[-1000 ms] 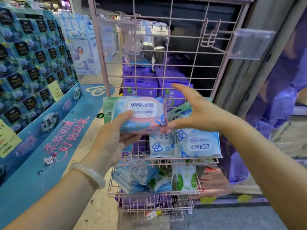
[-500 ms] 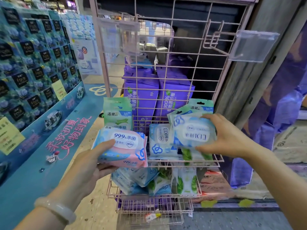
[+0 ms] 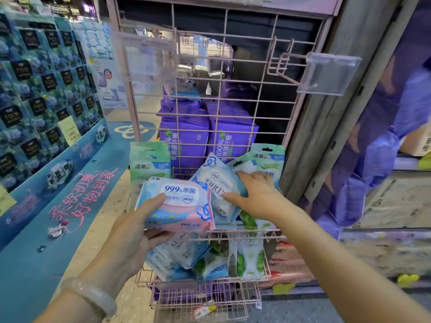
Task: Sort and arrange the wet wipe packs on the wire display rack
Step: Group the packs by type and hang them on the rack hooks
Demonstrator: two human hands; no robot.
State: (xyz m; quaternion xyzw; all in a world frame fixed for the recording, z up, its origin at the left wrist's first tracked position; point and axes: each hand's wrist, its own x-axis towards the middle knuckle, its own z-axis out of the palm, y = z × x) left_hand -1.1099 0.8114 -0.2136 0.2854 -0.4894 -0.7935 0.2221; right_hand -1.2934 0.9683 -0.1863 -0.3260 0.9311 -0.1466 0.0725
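Note:
My left hand (image 3: 137, 231) grips a pink and blue "99.9%" wet wipe pack (image 3: 177, 203) in front of the pink wire display rack (image 3: 224, 89). My right hand (image 3: 254, 197) rests on a tilted light-blue wipe pack (image 3: 214, 183) in the rack's upper basket, fingers spread over it and pinching its edge. Green-topped packs stand at the basket's left (image 3: 149, 162) and right (image 3: 268, 159). A lower basket (image 3: 264, 271) holds several blue and green-leaf packs (image 3: 247, 259).
Purple boxed wipes (image 3: 186, 138) are stacked behind the rack's grid. A clear price-tag holder on a hook (image 3: 328, 75) juts out at upper right. A blue tissue display (image 3: 42, 89) lines the left side. A wooden post (image 3: 345, 89) stands right of the rack.
My left hand has raised the pink pack up and right toward the upper basket. My right hand has pushed the light-blue pack left, tilting it in the basket.

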